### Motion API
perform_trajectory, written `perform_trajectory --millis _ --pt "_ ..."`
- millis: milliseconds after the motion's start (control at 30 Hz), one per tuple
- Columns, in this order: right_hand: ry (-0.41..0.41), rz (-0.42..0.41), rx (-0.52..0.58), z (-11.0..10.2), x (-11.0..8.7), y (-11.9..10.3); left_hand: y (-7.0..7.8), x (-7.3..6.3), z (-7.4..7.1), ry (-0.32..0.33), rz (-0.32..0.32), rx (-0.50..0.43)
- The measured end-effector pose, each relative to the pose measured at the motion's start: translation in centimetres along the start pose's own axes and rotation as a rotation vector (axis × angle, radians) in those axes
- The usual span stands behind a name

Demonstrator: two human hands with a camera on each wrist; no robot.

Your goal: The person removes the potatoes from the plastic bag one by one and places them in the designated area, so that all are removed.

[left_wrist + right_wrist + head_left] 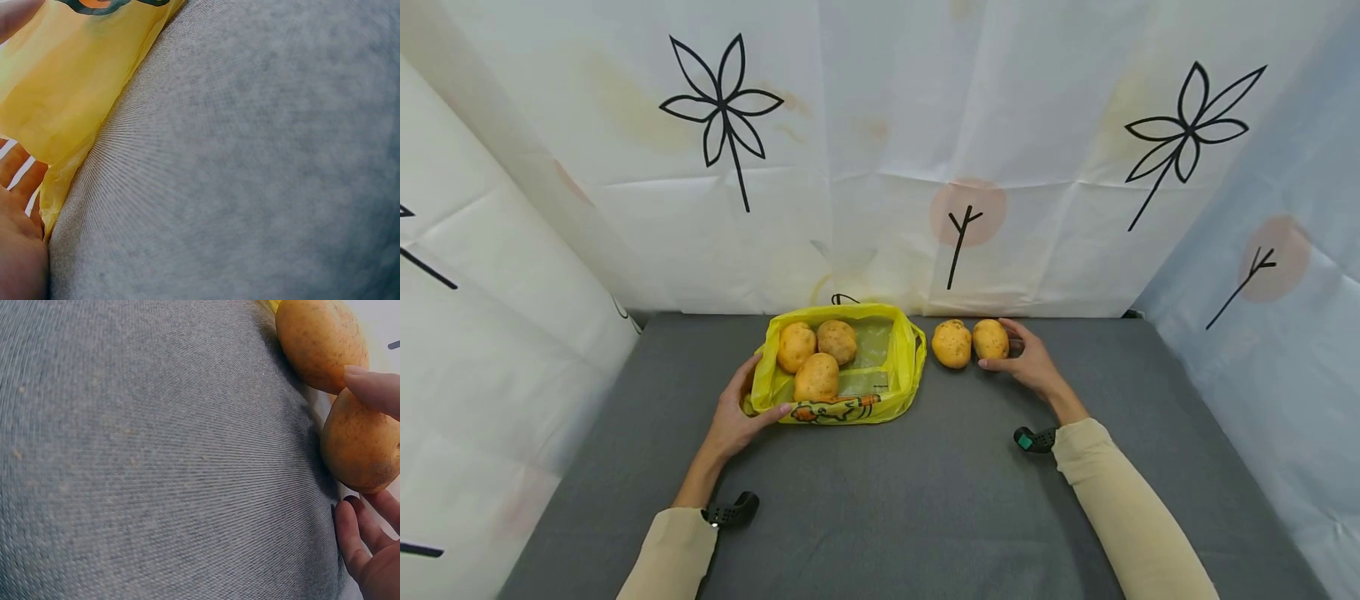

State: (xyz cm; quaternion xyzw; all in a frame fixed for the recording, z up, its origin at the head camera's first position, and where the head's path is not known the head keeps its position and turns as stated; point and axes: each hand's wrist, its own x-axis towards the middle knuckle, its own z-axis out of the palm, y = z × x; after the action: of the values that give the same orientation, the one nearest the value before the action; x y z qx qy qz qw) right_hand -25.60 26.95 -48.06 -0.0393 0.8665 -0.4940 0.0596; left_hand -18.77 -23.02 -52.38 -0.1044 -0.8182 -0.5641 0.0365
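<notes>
A yellow plastic bag (895,400) with its mouth wide open sits on the grey table, three potatoes (817,377) inside it. My left hand (733,417) holds the bag's near left corner, thumb along the printed front and fingers around the left side; in the left wrist view those fingers (25,181) show behind the yellow film. Right of the bag lies a potato (951,343). Beside it is another potato (991,339), which my right hand (1030,362) grips from the right between thumb and fingers. The right wrist view shows the thumb (375,390) over this potato's upper side.
The grey cloth-covered table (880,508) reaches back to a white patterned curtain (880,167). Further curtains hang at left and right. A dark cord (844,298) pokes up behind the bag.
</notes>
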Motion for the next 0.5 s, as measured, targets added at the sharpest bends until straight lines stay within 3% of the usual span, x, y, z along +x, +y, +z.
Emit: perform_trajectory --millis 367,500 --pt "-0.01 0.0 0.011 -0.2 0.0 0.0 0.2 0.1 0.0 -0.001 -0.009 0.015" --pt "-0.011 0.005 0.013 -0.2 0.0 0.0 1.3 -0.1 0.0 -0.006 -0.011 0.014"
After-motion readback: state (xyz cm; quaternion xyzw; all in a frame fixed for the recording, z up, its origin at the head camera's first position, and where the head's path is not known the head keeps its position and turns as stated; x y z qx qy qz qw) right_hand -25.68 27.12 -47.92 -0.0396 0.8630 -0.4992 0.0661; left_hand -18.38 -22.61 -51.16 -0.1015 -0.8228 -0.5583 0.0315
